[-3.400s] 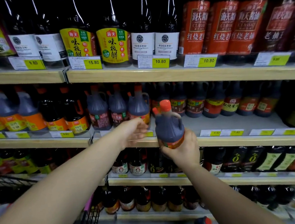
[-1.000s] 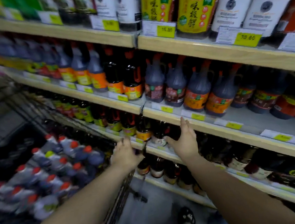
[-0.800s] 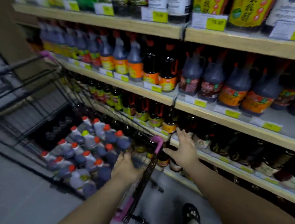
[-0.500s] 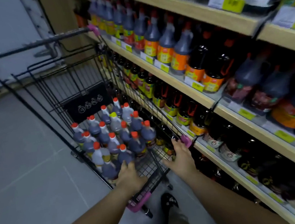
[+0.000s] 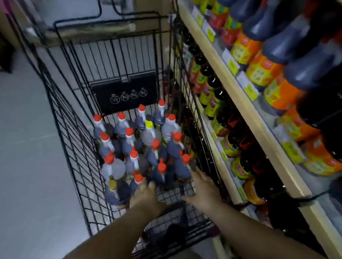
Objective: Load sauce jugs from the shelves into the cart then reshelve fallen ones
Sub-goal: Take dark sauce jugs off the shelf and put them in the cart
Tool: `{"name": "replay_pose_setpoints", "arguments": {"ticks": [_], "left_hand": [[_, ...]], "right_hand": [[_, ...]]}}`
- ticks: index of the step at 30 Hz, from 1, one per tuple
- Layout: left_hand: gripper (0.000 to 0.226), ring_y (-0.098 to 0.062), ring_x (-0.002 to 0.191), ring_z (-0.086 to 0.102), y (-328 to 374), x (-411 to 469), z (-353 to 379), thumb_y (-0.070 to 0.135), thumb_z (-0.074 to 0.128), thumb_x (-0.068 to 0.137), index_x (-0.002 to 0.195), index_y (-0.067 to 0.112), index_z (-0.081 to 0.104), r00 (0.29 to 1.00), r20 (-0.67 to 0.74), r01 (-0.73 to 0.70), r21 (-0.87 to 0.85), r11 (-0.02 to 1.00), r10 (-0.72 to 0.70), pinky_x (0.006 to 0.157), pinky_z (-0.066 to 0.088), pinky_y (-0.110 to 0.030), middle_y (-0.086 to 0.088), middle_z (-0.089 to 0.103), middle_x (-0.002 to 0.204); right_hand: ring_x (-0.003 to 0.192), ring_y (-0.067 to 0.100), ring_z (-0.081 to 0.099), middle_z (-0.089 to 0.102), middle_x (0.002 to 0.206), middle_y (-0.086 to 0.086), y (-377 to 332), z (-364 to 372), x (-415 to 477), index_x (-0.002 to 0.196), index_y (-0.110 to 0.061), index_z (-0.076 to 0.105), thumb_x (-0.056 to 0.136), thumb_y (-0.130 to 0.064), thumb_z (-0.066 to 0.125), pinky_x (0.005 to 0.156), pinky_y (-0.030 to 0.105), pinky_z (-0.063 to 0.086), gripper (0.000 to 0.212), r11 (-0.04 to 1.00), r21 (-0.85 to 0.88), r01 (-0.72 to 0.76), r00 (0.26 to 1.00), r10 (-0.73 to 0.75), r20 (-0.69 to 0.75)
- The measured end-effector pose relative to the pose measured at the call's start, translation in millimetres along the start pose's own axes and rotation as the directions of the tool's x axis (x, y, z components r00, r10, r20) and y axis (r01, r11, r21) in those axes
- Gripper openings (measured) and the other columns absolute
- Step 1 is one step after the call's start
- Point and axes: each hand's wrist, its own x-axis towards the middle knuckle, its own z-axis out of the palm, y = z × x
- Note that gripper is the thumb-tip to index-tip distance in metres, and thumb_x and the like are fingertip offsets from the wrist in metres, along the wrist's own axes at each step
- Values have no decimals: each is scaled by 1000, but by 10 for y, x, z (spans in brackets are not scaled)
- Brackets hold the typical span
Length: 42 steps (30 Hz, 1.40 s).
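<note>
Reaching into the cart (image 5: 69,141), both hands work at the near edge of the sauce jugs (image 5: 140,149).

- Sauce jugs: a packed cluster, mostly red-capped, one yellow-capped, standing upright on the cart floor toward its far end.
- Left hand (image 5: 144,196): at the nearest jugs, fingers spread loosely against one, not closed round anything.
- Right hand (image 5: 204,187): beside the cluster's shelf-side corner, fingers extended and holding nothing.
- Cart: a bare strip of wire floor remains nearer the person than the cluster.
- Shelves (image 5: 246,108): just beyond the cart's wall, stocked with bottles.

Judgement: the step looks like tidying the load. Press the front jugs back with flat palms, low on the bodies rather than the caps, so none tips; motion blur hides exact contact.
</note>
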Motion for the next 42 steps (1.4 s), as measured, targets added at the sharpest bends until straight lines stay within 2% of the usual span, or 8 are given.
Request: {"name": "replay_pose_setpoints", "arguments": {"ticks": [8,11,15,21,25,30,37,42], "left_hand": [[73,-32,129,32,367,424,63,58,59,79,131,13,38,986,-56,161,67,985,-157,103,36,-40,-10,31,138],[61,-33,124,42,443,670,117,51,58,84,130,13,45,958,33,284,-185,941,-283,103,35,-37,-13,43,134],[38,-37,114,54,419,814,156,28,57,92,123,7,60,920,172,384,-574,723,-353,94,47,-36,-22,58,125],[34,-35,121,52,397,800,-72,17,44,100,123,-3,56,919,212,378,-711,592,-333,94,42,-35,-22,57,129],[33,-42,110,59,387,678,-259,18,55,95,116,-6,60,940,164,306,-794,526,-298,78,47,-39,-28,61,120],[19,-24,79,55,294,607,-499,20,61,91,81,5,64,981,26,134,-803,580,-191,72,45,-36,-17,65,84],[32,-23,67,52,309,405,-1133,31,66,84,64,7,60,987,-42,-146,-638,756,155,63,37,-33,-13,57,67],[19,-24,62,49,481,10,-1546,32,62,52,50,15,53,924,6,-329,-498,802,382,61,34,-35,-8,52,58]], "right_hand": [[139,27,29,22,155,3,180,68,495,151,-26,11,81,-42,71,109,40,35,94,997,80,10,996,-17,90],[132,27,37,31,148,6,216,116,559,149,-22,22,80,-32,73,102,35,40,86,987,159,2,999,-11,53],[122,27,45,41,137,9,246,184,663,137,-13,41,80,-23,73,91,27,41,66,948,312,-72,997,55,60],[102,25,54,57,121,9,195,218,881,121,-14,49,79,-4,70,78,29,45,48,743,605,-284,953,147,266],[92,27,59,61,108,11,137,236,955,104,-19,53,77,-11,69,73,33,44,32,649,661,-377,925,230,302],[85,26,55,54,95,12,-8,118,727,86,-17,49,83,-3,65,71,31,43,22,480,794,-373,922,292,256],[38,6,49,41,69,8,-470,-49,-35,81,-4,39,77,13,60,36,14,36,27,69,994,-88,919,391,54],[49,11,44,34,68,7,-785,-103,-635,69,-13,28,87,14,51,47,18,31,40,112,989,95,777,613,-144]]}}
